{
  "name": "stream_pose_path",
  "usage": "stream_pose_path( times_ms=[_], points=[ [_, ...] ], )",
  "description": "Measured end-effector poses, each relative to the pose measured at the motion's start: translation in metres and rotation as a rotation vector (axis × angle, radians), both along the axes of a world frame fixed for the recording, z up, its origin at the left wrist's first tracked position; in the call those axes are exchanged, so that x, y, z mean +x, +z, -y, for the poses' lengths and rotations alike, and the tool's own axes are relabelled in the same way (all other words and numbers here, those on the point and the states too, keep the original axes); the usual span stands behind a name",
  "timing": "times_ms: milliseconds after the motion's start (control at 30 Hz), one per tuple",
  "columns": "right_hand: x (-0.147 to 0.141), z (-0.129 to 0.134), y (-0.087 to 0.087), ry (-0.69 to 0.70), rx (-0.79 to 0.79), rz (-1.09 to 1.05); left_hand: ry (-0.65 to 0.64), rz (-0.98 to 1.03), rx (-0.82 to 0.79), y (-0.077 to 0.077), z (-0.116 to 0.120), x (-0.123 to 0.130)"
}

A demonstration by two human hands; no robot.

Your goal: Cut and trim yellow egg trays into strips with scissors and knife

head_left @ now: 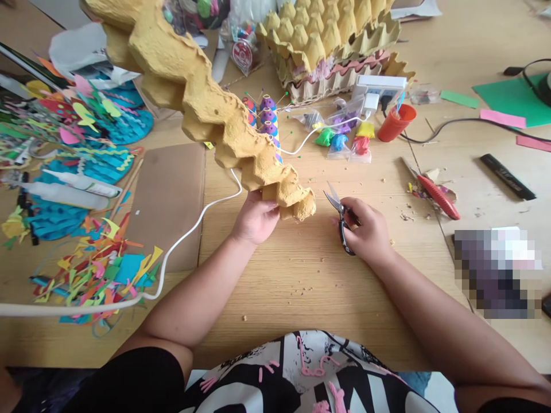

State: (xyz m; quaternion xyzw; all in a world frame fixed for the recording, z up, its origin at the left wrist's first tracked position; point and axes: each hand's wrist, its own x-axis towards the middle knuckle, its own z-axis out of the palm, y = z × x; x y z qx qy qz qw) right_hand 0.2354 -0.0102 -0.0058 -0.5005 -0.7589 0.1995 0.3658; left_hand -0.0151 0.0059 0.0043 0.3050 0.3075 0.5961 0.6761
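A long yellow strip of egg carton (228, 123) rises from the middle of the table toward the upper left. My left hand (257, 219) grips its lower end from below, fingers partly hidden behind the cups. To the right, my right hand (368, 229) is closed around the black handles of a pair of scissors (342, 212). The scissor blades are parted and point up and left, a short way from the strip's end and not touching it. Behind the strip stand painted purple and blue egg-carton figures (269, 117) with pins stuck in them, partly covered by it.
Stacked egg trays (327, 34) stand at the back beside a white power strip (381, 86). An orange cup (396, 123), bagged coloured clay (340, 140) and a red-handled knife (439, 198) lie to the right. Colourful paper scraps (99, 264), cardboard (167, 201) and a white cable (172, 241) occupy the left.
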Motion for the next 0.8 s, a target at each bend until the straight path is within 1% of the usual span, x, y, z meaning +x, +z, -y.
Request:
stream_pose_path(
  times_ms=[233, 400, 533, 667, 800],
  points=[
    [-0.0029, 0.0059, 0.0036, 0.006, 0.0, 0.108, 0.061, 0.021, 0.015, -0.0014, -0.0024, 0.0021],
    [-0.0048, 0.0073, 0.007, -0.031, -0.017, 0.188, 0.014, 0.019, 0.037, -0.0067, -0.003, 0.0014],
    [-0.006, 0.007, 0.0085, -0.045, 0.005, 0.228, -0.019, -0.006, 0.04, -0.0066, -0.002, 0.0027],
    [-0.0057, 0.0067, 0.0065, -0.047, 0.004, 0.256, -0.021, -0.035, 0.053, -0.0048, -0.0015, 0.004],
    [-0.0047, 0.006, 0.0046, -0.074, 0.009, 0.275, -0.012, -0.063, 0.052, -0.0063, -0.0012, 0.0042]
  ],
)
